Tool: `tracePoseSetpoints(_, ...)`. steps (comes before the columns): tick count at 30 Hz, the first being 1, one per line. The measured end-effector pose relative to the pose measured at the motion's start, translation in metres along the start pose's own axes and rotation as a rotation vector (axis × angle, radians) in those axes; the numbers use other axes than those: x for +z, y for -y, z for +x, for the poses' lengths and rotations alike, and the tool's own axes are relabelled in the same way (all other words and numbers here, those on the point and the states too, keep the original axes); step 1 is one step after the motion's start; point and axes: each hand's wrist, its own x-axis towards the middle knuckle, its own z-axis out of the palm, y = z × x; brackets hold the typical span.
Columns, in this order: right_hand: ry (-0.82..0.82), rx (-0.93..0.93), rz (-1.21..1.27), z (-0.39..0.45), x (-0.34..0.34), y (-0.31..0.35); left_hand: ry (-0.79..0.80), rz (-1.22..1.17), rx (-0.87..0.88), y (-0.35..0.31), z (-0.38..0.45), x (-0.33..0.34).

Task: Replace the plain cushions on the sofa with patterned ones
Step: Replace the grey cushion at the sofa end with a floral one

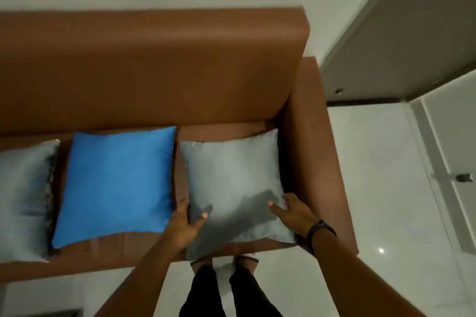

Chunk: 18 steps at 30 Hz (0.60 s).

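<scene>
Two hands (185, 224) gripping plain grey cushion (231, 188), smooth sheen, brown sofa (154, 72)

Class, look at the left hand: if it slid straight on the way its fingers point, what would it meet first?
Probably the sofa backrest, after passing between the blue cushion and grey cushion that the left hand grips; depth is unclear.

Two bare forearms, no sleeves, rising from the bottom edge toward the left hand (184, 224) and right hand (293, 212) at lower centre. Slim black wristband (320, 229) with a small flat face, snug on the right wrist. Black trousers (206, 291) at bottom centre, and dark thin-strapped sandals (247, 261) just above them.
</scene>
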Motion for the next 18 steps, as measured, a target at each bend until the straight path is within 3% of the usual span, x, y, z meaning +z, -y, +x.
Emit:
tracePoseSetpoints(9,-0.002,0.221,0.338,0.078,0.053,-0.062,0.043,-0.116,-0.213,0.069,0.056,0.043)
tracePoseSetpoints(13,-0.121,0.104,0.194,0.063,0.042,-0.048,-0.070,-0.092,-0.184,0.041,0.041,0.036)
tracePoseSetpoints(18,-0.155,-0.111,0.095,0.011,-0.040,0.003,-0.173,-0.142,-0.029,-0.043,0.011,-0.033)
